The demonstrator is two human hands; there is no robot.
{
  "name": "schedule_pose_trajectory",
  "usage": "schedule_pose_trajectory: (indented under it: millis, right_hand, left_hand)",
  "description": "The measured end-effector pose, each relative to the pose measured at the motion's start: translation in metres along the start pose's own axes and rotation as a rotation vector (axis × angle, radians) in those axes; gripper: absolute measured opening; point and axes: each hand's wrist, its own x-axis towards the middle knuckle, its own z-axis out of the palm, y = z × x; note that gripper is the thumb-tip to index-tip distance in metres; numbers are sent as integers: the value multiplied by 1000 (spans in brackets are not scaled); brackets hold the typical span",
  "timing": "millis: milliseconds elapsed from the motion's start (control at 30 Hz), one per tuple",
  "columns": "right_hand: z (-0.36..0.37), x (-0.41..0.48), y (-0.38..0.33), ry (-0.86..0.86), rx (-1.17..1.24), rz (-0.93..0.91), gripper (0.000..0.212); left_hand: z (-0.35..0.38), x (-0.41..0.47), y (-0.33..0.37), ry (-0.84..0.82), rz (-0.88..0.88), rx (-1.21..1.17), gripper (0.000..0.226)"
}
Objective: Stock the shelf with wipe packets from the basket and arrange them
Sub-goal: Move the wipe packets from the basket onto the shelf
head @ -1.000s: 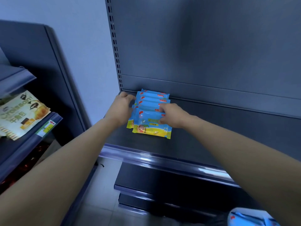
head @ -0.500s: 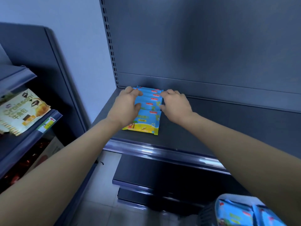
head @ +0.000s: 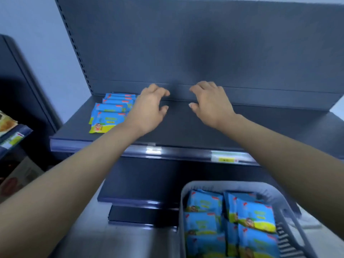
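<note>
1. Your left hand (head: 149, 110) hovers over the dark grey metal shelf (head: 204, 131), fingers loosely curled and holding nothing.
2. Your right hand (head: 210, 105) hangs beside it with a gap between them, fingers also slackly bent and empty.
3. The blue-and-yellow plastic wipe packets (head: 109, 114) lie in an overlapping row at the shelf's back left, just left of your left hand. Whether the hand touches them, you cannot tell.
4. The grey plastic basket (head: 186, 190) sits at lower right, below the shelf front, holding more of the same packets (head: 255, 215).
5. A yellow price label (head: 226, 158) sits on the shelf's front rail.
</note>
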Motion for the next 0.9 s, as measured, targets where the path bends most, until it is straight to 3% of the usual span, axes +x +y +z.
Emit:
schedule_pose_trajectory:
  millis: [167, 333, 533, 733, 900]
  right_hand:
    - [-11, -86, 57, -30, 6, -24, 43]
    - [12, -168, 102, -196, -3, -81, 45]
    - [53, -226, 130, -437, -13, -134, 48]
    - [93, -261, 137, -589, -4, -80, 45]
    - [125, -282, 149, -720, 16, 9, 44]
  left_hand:
    - [46, -41, 79, -52, 3, -53, 40]
    - [112, -92, 131, -214, -30, -47, 43]
    - [165, -144, 141, -451, -154, 36, 48]
    - [197, -173, 137, -556, -262, 47, 46]
    - [230, -183, 149, -646, -249, -21, 46]
